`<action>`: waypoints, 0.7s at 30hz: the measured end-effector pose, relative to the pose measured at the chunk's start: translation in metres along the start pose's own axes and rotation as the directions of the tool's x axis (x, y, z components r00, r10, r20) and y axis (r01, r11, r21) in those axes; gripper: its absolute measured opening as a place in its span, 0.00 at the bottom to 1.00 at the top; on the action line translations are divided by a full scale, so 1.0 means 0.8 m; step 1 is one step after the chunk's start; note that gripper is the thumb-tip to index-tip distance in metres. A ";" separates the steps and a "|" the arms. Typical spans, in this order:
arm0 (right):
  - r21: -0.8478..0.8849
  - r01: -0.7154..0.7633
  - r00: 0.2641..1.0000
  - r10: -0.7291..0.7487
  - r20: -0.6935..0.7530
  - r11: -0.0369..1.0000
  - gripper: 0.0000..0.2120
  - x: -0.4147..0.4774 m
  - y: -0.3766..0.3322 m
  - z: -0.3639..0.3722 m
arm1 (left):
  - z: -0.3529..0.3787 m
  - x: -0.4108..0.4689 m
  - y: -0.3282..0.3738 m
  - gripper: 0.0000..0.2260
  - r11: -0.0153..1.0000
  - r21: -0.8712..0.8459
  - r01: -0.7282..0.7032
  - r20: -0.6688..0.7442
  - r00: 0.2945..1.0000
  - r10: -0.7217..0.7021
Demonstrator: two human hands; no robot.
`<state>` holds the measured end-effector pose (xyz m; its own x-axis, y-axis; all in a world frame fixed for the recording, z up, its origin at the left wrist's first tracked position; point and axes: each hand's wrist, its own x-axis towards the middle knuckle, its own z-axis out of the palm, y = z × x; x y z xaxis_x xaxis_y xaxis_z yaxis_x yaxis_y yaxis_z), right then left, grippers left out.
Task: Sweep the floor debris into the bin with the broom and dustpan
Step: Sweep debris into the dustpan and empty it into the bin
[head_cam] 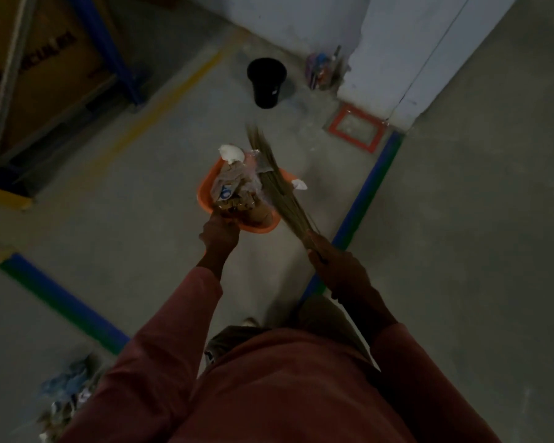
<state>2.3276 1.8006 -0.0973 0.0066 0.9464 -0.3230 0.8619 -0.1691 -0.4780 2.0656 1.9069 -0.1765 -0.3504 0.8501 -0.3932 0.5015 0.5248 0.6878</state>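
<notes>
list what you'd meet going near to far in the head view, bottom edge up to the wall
loose debris pile → right hand gripping the broom → orange dustpan → black bin → white wall

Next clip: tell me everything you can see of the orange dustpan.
The orange plastic dustpan is a shallow scoop with a rounded rim, apparently carried above the grey concrete floor in front of the person. The left hand grips its near edge; any handle is hidden. It is heaped with crumpled paper and wrapper debris, and white scraps poke over the far rim. The straw broom, held in the right hand, lies across its right side, on the load.
</notes>
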 end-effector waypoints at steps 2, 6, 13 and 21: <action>0.010 -0.027 1.000 0.027 0.005 1.000 0.26 0.051 0.001 -0.013 | 0.008 0.043 0.034 0.27 1.000 0.029 0.002 0.018 1.000 -0.003; 0.008 -0.034 0.999 0.034 0.016 0.999 0.27 0.170 0.019 -0.039 | 0.037 0.137 0.106 0.29 0.998 0.053 -0.025 0.035 0.999 0.023; 0.003 0.053 0.998 -0.053 -0.015 0.999 0.27 0.389 0.058 -0.124 | 0.098 0.299 0.242 0.25 0.999 0.040 -0.012 0.010 1.000 0.011; -0.024 0.042 0.997 -0.040 0.060 0.999 0.26 0.576 0.056 -0.226 | 0.137 0.445 0.370 0.21 0.998 0.052 0.019 0.013 1.000 -0.020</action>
<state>2.4607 2.2787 -0.1199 -0.0586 0.9343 -0.3517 0.8736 -0.1225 -0.4710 2.1758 2.3697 -0.1802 -0.3498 0.8400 -0.4147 0.5350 0.5425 0.6477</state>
